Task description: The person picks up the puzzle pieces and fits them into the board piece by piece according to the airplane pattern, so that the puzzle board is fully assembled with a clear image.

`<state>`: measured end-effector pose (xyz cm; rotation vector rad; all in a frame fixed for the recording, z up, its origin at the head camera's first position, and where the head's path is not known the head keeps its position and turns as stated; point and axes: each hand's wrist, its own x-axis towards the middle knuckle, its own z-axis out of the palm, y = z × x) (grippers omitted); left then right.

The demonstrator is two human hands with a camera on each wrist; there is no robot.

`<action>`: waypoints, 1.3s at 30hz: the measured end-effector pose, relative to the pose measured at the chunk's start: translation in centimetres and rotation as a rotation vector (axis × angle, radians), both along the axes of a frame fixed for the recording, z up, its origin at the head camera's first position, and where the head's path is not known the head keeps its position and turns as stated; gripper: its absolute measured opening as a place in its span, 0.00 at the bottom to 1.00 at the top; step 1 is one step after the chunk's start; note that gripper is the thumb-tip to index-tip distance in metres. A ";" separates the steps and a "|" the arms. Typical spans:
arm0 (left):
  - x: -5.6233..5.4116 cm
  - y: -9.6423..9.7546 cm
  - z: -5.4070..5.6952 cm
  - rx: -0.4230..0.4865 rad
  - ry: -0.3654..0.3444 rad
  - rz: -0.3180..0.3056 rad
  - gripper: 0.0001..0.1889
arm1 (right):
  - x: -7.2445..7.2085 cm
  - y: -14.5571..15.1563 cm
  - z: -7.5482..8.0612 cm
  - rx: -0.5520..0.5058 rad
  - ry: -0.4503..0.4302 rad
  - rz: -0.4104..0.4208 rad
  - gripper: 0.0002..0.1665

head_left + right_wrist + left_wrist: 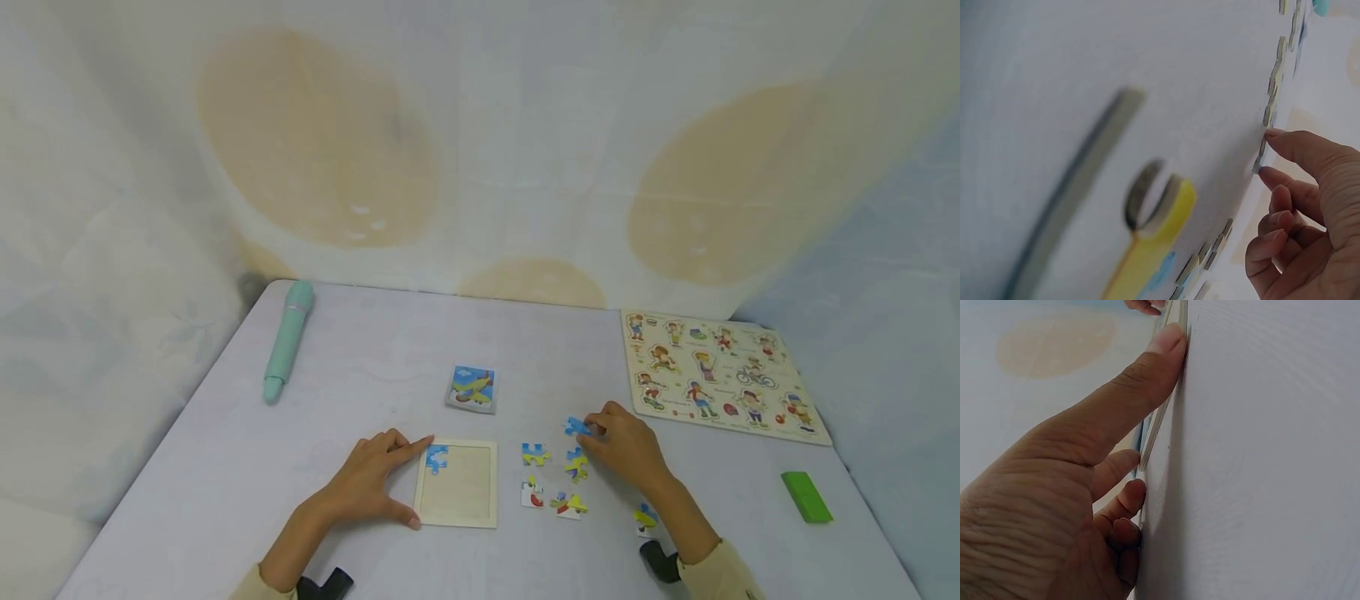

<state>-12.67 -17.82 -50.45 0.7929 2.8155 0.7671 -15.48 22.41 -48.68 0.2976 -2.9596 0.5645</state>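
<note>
A square wooden puzzle tray [457, 525] lies on the table, with one blue puzzle piece [436, 457] in its upper left corner. My left hand [367, 479] holds the tray by its left side, index finger at the far corner and thumb [1163, 353] at the near one. Between thumb and index finger, my right hand [626, 446] pinches a blue jigsaw piece [575, 426] by its edges, just above the loose pieces. Several of these lie right of the tray, among them a blue-and-yellow piece [535, 454] and a red-and-white one [532, 493].
Beyond the tray lies a small airplane picture [471, 387]. A pegboard puzzle with children's figures [720, 375] occupies the back right, and a green block [807, 497] the right side. One more piece [646, 517] lies by the right wrist. A mint microphone-shaped toy [288, 342] is at back left.
</note>
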 end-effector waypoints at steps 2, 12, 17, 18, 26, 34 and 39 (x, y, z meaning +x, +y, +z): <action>0.0 0.0 0.0 -0.001 0.002 0.000 0.58 | 0.0 0.0 0.1 0.006 0.005 0.003 0.16; 0.0 0.1 0.2 0.012 -0.024 0.009 0.57 | 0.3 -0.2 1.0 0.004 0.059 0.005 0.17; 0.0 0.1 0.1 0.008 -0.026 0.011 0.57 | 0.6 -0.5 1.2 -0.005 0.102 0.031 0.16; 0.0 0.1 0.1 0.006 -0.023 0.010 0.57 | 0.6 -0.5 1.3 -0.007 0.107 0.035 0.16; -0.1 0.0 -0.1 0.015 -0.012 0.004 0.57 | 1.0 -1.2 1.6 -0.007 0.109 0.060 0.16; -0.2 0.0 0.0 0.032 -0.014 0.004 0.57 | 1.5 -2.6 2.2 -0.039 0.113 0.111 0.16; -0.1 -0.1 -0.1 0.038 -0.028 0.005 0.57 | 1.9 -3.7 2.5 -0.056 0.095 0.128 0.16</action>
